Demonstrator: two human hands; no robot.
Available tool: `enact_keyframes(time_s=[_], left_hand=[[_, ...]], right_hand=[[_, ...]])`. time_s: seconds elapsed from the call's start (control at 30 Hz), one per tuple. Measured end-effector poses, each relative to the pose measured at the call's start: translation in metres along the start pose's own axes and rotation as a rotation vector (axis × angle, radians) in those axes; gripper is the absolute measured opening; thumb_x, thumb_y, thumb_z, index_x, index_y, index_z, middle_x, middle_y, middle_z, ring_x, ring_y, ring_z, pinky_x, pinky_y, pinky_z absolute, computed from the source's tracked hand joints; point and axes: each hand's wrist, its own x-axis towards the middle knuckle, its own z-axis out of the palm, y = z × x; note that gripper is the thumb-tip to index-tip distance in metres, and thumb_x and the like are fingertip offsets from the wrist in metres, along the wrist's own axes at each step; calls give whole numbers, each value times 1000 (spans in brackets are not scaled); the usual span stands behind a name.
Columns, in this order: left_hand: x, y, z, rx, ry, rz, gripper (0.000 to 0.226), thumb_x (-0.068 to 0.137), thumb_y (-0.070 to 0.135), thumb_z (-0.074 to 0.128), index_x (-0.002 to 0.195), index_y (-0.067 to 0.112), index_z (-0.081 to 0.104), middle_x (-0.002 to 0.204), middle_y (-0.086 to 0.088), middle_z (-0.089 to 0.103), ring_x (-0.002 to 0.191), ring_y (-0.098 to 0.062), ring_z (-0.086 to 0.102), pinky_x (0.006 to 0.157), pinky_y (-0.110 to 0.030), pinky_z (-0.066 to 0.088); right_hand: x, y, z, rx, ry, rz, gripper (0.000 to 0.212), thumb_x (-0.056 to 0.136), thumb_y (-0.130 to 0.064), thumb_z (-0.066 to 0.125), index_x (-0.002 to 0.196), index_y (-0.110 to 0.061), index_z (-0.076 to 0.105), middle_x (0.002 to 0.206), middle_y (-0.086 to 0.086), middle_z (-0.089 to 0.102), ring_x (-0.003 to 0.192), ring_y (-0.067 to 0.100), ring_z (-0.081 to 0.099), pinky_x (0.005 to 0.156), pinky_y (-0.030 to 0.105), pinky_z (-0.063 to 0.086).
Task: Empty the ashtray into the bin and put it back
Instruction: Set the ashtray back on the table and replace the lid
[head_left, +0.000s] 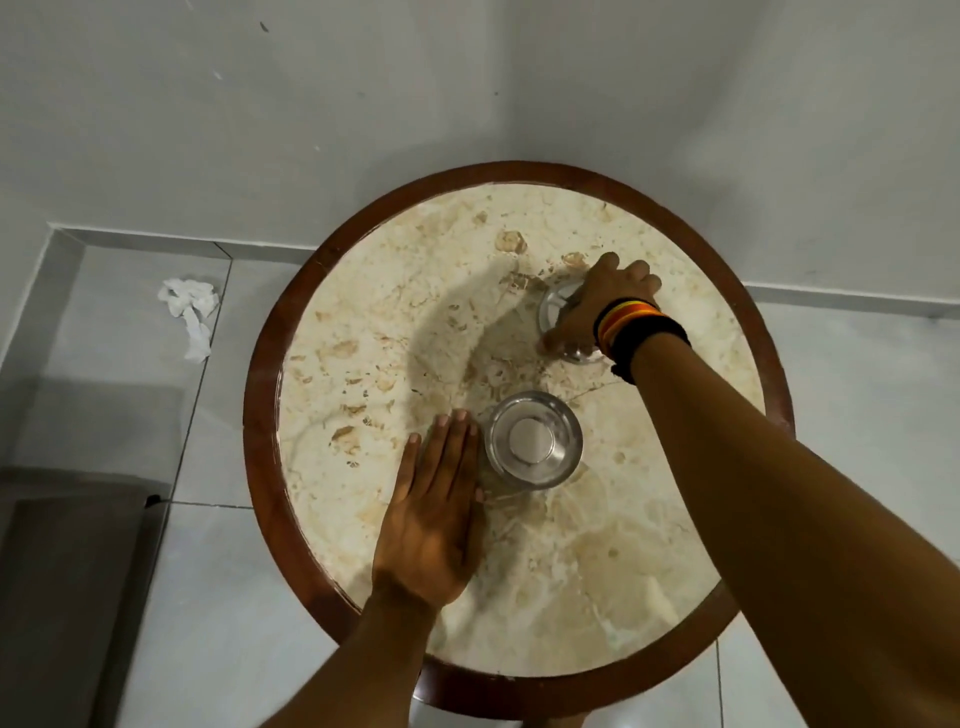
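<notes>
A clear glass ashtray (556, 306) sits on the far right part of a round marble table (395, 322). My right hand (597, 306) lies over it with fingers curled around its rim, hiding most of it. My left hand (434, 509) rests flat on the table top, fingers together, its fingertips beside a clear drinking glass (533, 439) that stands upright near the table's middle. No bin shows in this view.
The table has a dark wooden rim (262, 395) and stands against a grey wall. A crumpled white tissue (189, 312) lies on the tiled floor at the left. A grey piece of furniture (67, 571) fills the lower left corner.
</notes>
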Motion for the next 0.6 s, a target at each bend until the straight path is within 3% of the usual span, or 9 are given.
enact_keyframes(time_s=[0.23,0.37,0.43,0.6], left_hand=[[-1,-2,3,13,-22,-9,62,108,22,39,165,0,30,178,-18,27,168,-35,21,132,-63,28],[-1,-4,7,40,-29,-29,63,110,27,31,168,4,26,180,-13,24,169,-30,19,134,-58,26],[0,-4,8,50,-24,-39,62,111,29,28,168,5,27,180,-12,25,169,-29,19,135,-56,24],[0,-2,7,56,-38,-47,62,110,29,27,167,4,27,179,-13,25,169,-29,19,135,-56,24]], right_hand=[[-4,4,10,77,3,25,117,52,-63,86,144,-15,32,139,15,32,134,39,31,97,51,46],[-35,5,38,127,285,-151,98,59,-50,80,140,-15,37,132,11,37,123,35,38,91,53,47],[-48,11,46,177,343,-199,97,64,-46,77,147,-15,35,139,12,35,128,35,36,97,54,45],[-89,29,42,324,276,-302,109,68,-54,75,157,-21,21,154,8,22,142,36,25,112,57,39]])
